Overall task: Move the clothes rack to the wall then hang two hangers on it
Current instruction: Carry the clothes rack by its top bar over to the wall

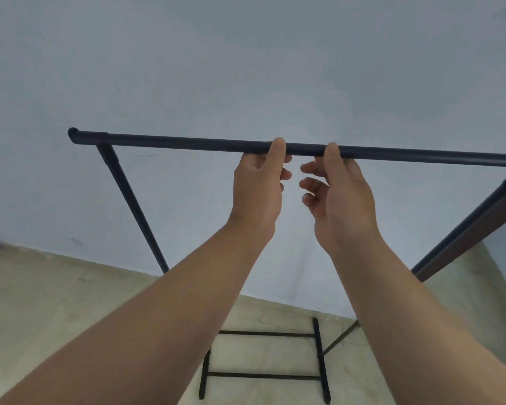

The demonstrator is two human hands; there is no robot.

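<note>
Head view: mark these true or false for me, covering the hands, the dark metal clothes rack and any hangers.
1. Both hands touch the dark metal clothes rack top bar. True: left hand, right hand.
2. Two hangers hang on the bar. False: none in view.
3. The pale wall is behind the rack. True.
4. The hands sit at the bar's far ends. False: close together, mid-bar.
5. The right hand's lower fingers are fully clenched. False: loosely spread.

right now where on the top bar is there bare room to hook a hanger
The top bar is bare from its left end cap to the left hand, the longest free stretch. Another bare run goes from the right hand to the right upright. The middle is crowded: both hands sit close together there, with only a narrow gap of bar between them. No hangers in view.
</note>
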